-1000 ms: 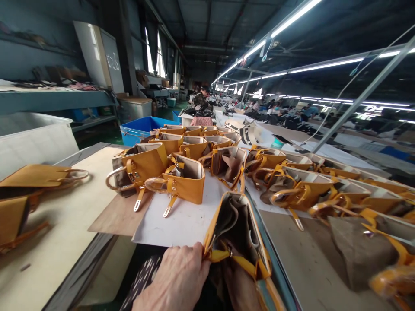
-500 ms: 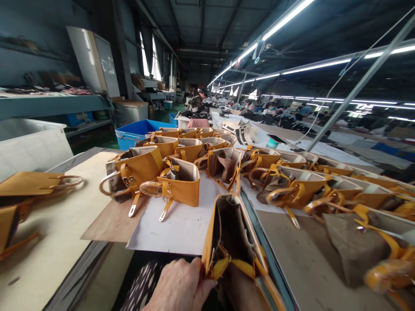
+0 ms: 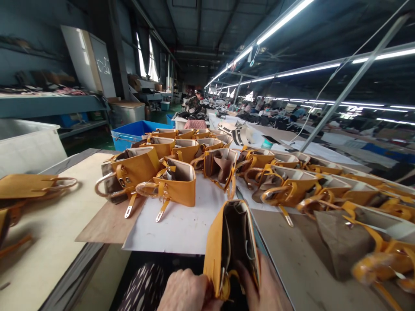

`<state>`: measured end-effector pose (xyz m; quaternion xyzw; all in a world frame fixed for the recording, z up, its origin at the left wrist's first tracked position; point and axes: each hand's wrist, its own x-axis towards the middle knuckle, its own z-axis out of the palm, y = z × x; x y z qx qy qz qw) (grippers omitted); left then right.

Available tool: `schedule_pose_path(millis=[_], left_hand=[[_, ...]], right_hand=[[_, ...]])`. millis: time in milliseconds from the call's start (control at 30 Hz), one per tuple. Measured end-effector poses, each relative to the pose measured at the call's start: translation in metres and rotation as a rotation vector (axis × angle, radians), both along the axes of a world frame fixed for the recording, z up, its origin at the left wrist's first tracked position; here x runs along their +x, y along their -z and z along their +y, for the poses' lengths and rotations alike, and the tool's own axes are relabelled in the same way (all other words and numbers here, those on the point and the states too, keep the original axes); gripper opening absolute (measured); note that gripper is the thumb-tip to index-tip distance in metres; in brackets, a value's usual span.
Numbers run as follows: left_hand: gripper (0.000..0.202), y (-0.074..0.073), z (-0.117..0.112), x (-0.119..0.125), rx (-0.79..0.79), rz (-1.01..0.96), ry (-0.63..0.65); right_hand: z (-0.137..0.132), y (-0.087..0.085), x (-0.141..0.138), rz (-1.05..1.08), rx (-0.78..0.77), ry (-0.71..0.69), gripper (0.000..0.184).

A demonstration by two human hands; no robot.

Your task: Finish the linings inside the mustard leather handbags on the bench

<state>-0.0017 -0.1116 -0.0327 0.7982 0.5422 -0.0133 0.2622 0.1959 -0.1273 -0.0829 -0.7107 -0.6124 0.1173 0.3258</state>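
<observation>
A yellow handbag [image 3: 214, 242] with a dark lining is held between my two hands, its open top facing me. My left hand [image 3: 186, 290] is closed on its near left edge, close to a strap and a metal fitting. My right hand [image 3: 267, 283] grips the right wall, with the thumb inside the bag and the fingers outside. Just beyond, a small yellow handbag [image 3: 181, 188] with a plastic-wrapped handle stands on white paper [image 3: 155, 237]. Beside it on the left is a larger yellow handbag [image 3: 139, 166].
Several more yellow handbags [image 3: 295, 183] crowd the right side of the table. Others lie on a pale board [image 3: 58, 233] at left. Behind stand a blue bin [image 3: 125, 139] and a white bin [image 3: 30, 142]. A slanted metal pole [image 3: 350, 88] rises at right.
My right hand, earlier reaching inside the bag, now shows on its right wall. The bag has turned so more of its left outer side shows. My left hand has shifted slightly right.
</observation>
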Motion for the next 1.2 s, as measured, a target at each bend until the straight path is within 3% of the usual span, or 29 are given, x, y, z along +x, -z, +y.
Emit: schedule_pose_path(millis=[167, 300, 367, 467, 567, 700, 867, 1000, 1200], left_hand=[[0.026, -0.001, -0.004, -0.009, 0.022, -0.001, -0.026], [0.029, -0.029, 0.0, -0.025, -0.008, 0.005, -0.041], [0.035, -0.049, 0.005, -0.034, 0.051, -0.066, -0.107], [0.029, -0.073, 0.02, -0.035, 0.287, -0.25, -0.187], [0.018, -0.08, 0.051, -0.021, 0.527, -0.359, 0.005], [0.026, -0.063, 0.105, 0.003, 0.582, -0.336, 0.384], [0.019, -0.038, 0.146, 0.02, 0.559, -0.341, 0.538], [0.007, -0.037, 0.151, 0.028, 0.562, -0.258, 0.573], [0.013, -0.043, 0.126, 0.039, 0.679, -0.147, 0.556]], right_hand=[[0.027, -0.043, 0.001, 0.043, -0.076, -0.073, 0.031], [0.051, -0.087, 0.012, 0.078, -0.135, -0.217, 0.03], [0.061, -0.098, 0.014, 0.073, -0.124, -0.274, 0.028], [0.07, -0.094, 0.012, 0.112, -0.126, -0.38, 0.027], [0.074, -0.079, 0.01, 0.185, -0.137, -0.444, 0.028], [0.075, -0.073, 0.013, 0.218, -0.136, -0.418, 0.029], [0.076, -0.079, 0.019, 0.213, -0.187, -0.423, 0.026], [0.08, -0.076, 0.024, 0.226, -0.195, -0.408, 0.025], [0.086, -0.062, 0.034, 0.301, -0.172, -0.372, 0.022]])
